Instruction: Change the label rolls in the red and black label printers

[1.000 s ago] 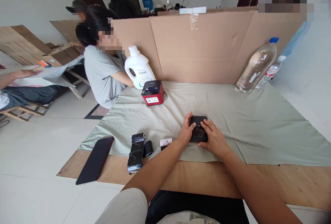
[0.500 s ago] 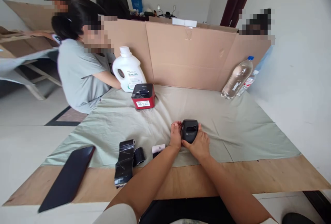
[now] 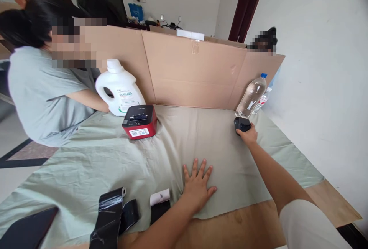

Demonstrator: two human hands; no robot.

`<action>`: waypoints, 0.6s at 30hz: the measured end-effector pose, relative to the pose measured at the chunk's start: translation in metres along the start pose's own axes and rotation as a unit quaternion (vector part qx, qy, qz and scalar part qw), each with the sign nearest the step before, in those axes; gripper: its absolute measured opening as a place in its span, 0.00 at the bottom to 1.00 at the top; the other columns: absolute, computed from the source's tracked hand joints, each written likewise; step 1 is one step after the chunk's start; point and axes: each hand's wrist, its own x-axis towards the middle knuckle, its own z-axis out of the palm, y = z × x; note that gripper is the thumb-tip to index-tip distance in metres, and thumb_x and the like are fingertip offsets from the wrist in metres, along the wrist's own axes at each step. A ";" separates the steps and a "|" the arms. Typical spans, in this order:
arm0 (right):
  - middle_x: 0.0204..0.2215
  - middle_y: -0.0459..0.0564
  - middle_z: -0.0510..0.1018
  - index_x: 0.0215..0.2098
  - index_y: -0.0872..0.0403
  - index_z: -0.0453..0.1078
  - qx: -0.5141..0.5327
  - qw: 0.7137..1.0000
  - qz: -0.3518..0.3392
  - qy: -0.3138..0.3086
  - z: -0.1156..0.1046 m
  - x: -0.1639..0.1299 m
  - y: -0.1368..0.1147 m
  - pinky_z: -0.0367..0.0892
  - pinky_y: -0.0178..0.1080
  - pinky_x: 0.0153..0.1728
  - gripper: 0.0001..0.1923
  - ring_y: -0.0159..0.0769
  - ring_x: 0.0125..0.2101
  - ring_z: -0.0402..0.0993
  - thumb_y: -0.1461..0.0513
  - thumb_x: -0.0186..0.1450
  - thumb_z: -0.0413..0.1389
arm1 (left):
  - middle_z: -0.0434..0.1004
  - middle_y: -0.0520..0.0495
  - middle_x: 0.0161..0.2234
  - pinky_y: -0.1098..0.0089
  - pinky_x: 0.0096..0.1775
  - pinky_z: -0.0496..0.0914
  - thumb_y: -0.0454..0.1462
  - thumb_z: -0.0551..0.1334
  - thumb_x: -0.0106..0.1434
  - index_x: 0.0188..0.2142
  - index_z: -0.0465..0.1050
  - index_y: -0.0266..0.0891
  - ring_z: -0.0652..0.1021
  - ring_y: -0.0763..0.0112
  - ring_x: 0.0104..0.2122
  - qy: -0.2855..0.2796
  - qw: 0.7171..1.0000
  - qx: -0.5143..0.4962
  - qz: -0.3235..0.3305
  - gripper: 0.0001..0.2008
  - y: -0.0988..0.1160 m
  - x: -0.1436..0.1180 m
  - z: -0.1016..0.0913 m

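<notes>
A small black printer (image 3: 242,124) was held at the far right part of the green cloth (image 3: 178,141), close to the cardboard wall (image 3: 186,72) and just before the foot of a clear water bottle (image 3: 251,96). It was gripped from the near side by the right hand (image 3: 248,134), the fingers being curled around its body and the right arm being stretched far forward across the cloth. The left hand (image 3: 197,185) was laid flat on the cloth near its near edge, palm down, with the fingers spread apart and nothing clasped in them.

Just left of that hand one white paper roll (image 3: 160,197) was seen, on a small black piece, and further left, at the near edge, one black ribbon strip (image 3: 107,218) with a black roll (image 3: 130,214) beside it. One red and black printer (image 3: 140,121) was placed towards the far left part of the cloth, a white label with a code being carried on its front; the writing could not be read. One white detergent jug (image 3: 119,88) was stood behind it, with a green-printed label too small to read. A second, smaller bottle (image 3: 262,99) was leaned behind the clear one. A person in a grey shirt (image 3: 37,91) was seated at the far left edge.
</notes>
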 end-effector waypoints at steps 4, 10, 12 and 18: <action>0.56 0.71 0.69 0.62 0.65 0.53 -0.025 0.998 0.049 0.009 0.004 0.037 0.015 0.56 0.53 0.59 0.49 0.57 0.58 0.64 0.52 0.48 0.64 | 0.40 0.49 0.70 0.31 0.58 0.25 0.54 0.53 0.64 0.67 0.49 0.54 0.39 0.41 0.68 -0.023 0.998 0.066 0.003 0.34 -0.006 0.003 0.004; 0.59 0.71 0.66 0.65 0.67 0.48 -0.046 0.995 0.081 -0.025 0.003 0.032 0.022 0.57 0.49 0.60 0.53 0.57 0.60 0.61 0.48 0.51 0.62 | 0.34 0.47 0.70 0.31 0.58 0.29 0.55 0.50 0.65 0.68 0.46 0.50 0.36 0.41 0.68 -0.090 0.993 0.075 -0.018 0.35 0.010 -0.006 -0.017; 0.61 0.78 0.60 0.65 0.73 0.45 -0.061 0.993 0.100 -0.030 0.003 0.020 0.014 0.53 0.54 0.61 0.55 0.62 0.62 0.57 0.49 0.52 0.61 | 0.39 0.42 0.70 0.29 0.58 0.35 0.56 0.53 0.62 0.67 0.51 0.46 0.38 0.36 0.67 -0.161 0.986 0.033 -0.011 0.37 0.020 -0.020 -0.043; 0.68 0.73 0.42 0.67 0.70 0.40 -0.083 0.985 -0.128 -0.077 0.041 -0.043 -0.047 0.44 0.60 0.64 0.55 0.61 0.68 0.37 0.47 0.54 0.58 | 0.73 0.44 0.57 0.51 0.56 0.66 0.53 0.61 0.58 0.57 0.70 0.50 0.72 0.49 0.56 -0.175 0.966 -0.175 0.078 0.28 -0.015 -0.036 -0.143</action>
